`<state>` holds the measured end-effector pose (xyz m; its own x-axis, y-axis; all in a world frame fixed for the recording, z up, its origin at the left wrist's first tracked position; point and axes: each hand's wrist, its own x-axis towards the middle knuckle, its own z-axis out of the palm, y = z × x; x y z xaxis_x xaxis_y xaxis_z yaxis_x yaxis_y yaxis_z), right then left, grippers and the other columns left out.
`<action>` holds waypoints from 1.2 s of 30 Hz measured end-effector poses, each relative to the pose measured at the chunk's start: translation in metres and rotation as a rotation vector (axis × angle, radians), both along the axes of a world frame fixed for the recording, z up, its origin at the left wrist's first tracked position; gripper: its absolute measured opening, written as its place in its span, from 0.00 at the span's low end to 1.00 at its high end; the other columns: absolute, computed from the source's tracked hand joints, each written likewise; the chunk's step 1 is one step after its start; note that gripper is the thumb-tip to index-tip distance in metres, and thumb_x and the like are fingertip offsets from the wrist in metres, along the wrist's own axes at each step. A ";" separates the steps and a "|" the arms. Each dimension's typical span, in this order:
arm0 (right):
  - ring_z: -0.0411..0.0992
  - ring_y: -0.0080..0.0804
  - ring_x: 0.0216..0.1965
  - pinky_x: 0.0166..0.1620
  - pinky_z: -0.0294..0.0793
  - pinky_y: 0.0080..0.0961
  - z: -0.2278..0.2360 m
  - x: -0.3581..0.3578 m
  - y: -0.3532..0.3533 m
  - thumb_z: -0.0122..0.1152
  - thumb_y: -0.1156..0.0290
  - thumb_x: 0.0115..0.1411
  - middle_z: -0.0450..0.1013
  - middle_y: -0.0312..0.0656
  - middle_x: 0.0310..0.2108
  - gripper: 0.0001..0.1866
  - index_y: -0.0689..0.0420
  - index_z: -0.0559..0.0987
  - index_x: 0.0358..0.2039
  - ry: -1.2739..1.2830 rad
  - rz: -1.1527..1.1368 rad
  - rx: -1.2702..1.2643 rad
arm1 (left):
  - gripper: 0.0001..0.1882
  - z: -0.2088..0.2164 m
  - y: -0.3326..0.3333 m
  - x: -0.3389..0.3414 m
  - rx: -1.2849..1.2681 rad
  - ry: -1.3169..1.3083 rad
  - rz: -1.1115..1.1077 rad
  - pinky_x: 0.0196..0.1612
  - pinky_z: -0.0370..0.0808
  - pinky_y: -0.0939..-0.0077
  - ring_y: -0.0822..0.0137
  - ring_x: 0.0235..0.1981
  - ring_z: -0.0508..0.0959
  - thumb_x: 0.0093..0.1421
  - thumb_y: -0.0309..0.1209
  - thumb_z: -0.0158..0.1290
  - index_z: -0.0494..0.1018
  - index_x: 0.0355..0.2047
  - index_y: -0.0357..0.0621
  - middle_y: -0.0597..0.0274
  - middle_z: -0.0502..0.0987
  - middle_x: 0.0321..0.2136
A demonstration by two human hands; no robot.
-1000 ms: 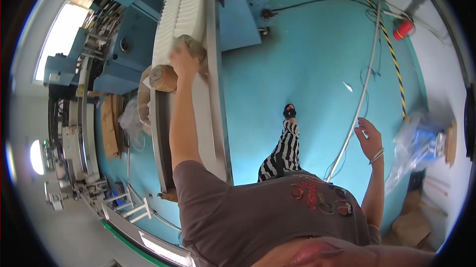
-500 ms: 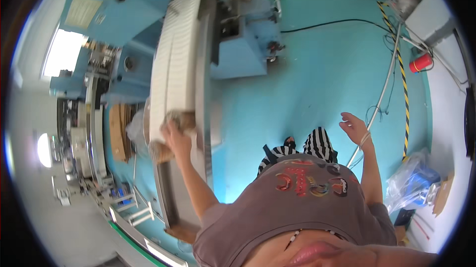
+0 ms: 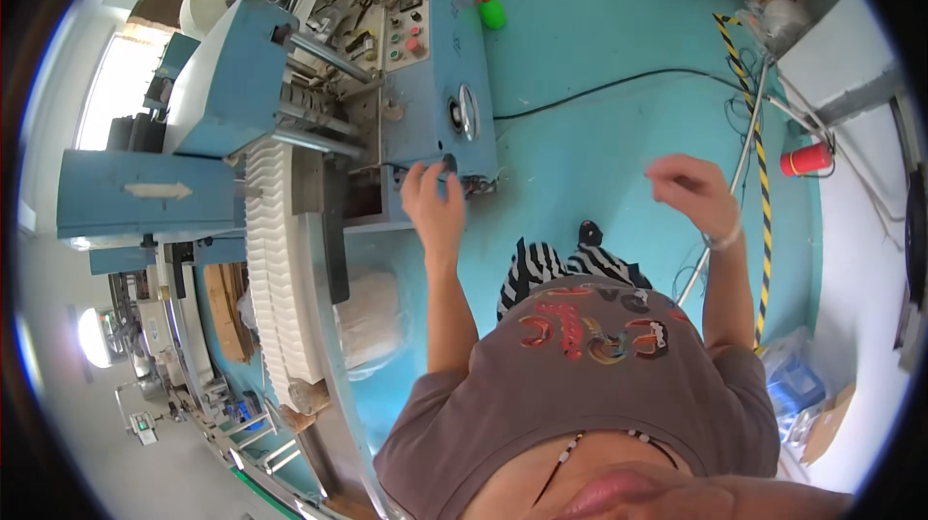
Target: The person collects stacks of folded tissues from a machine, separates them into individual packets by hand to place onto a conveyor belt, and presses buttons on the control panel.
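Observation:
My left hand (image 3: pixel 435 211) is raised beside the blue machine (image 3: pixel 440 56), its fingers spread and nothing held in them. The fingertips are close to a dark knob (image 3: pixel 449 163) low on the machine's front; whether they touch it I cannot tell. To its left, a long row of white folded sheets (image 3: pixel 275 269) stands on edge in a metal trough (image 3: pixel 333 346). A brownish block (image 3: pixel 307 398) rests against the near end of that row. My right hand (image 3: pixel 694 196) hangs in the air over the floor, loosely curved, thumb apart from the fingers, holding nothing visible.
Buttons fill a control panel (image 3: pixel 406 22) on the machine. A black cable (image 3: pixel 599 85) crosses the floor toward a metal pole (image 3: pixel 744 172) and striped tape. On the right are a red cylinder (image 3: pixel 805 159) and a bagged blue item (image 3: pixel 795 390). A green bottle (image 3: pixel 491 10) stands beyond the machine.
My left hand has let go of the block at the row's near end and moved forward and right to the machine. The view has shifted toward the machine. My right hand's fingers have curled somewhat.

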<state>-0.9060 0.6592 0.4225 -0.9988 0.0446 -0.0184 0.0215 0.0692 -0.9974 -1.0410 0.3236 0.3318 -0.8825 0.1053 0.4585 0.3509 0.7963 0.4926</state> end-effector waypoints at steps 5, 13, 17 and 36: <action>0.69 0.23 0.21 0.20 0.61 0.20 0.113 -0.080 0.039 0.60 0.52 0.56 0.74 0.34 0.27 0.18 0.56 0.82 0.28 1.002 1.151 -0.395 | 0.14 -0.065 0.075 -0.119 0.043 -0.166 -0.131 0.44 0.70 0.58 0.47 0.43 0.72 0.53 0.31 0.54 0.73 0.39 0.38 0.45 0.73 0.42; 0.61 0.30 0.26 0.28 0.56 0.28 0.157 -0.144 0.109 0.54 0.58 0.49 0.64 0.35 0.21 0.10 0.50 0.72 0.20 1.047 1.252 0.220 | 0.17 -0.135 0.157 -0.333 0.053 -0.378 0.043 0.46 0.70 0.58 0.45 0.43 0.72 0.53 0.31 0.53 0.72 0.42 0.35 0.43 0.72 0.41; 0.61 0.30 0.26 0.27 0.54 0.27 0.170 -0.232 0.132 0.52 0.59 0.50 0.64 0.33 0.20 0.11 0.52 0.72 0.20 0.962 1.150 0.339 | 0.19 -0.166 0.166 -0.430 0.115 -0.311 0.171 0.47 0.69 0.57 0.42 0.44 0.70 0.53 0.29 0.50 0.69 0.44 0.30 0.37 0.69 0.42; 0.63 0.42 0.44 0.46 0.57 0.45 0.175 -0.617 0.217 0.46 0.67 0.59 0.64 0.43 0.40 0.12 0.58 0.69 0.40 1.307 1.684 -0.205 | 0.29 -0.200 0.141 -0.594 0.098 -0.416 0.705 0.50 0.66 0.54 0.37 0.46 0.67 0.50 0.29 0.53 0.58 0.49 0.24 0.30 0.65 0.44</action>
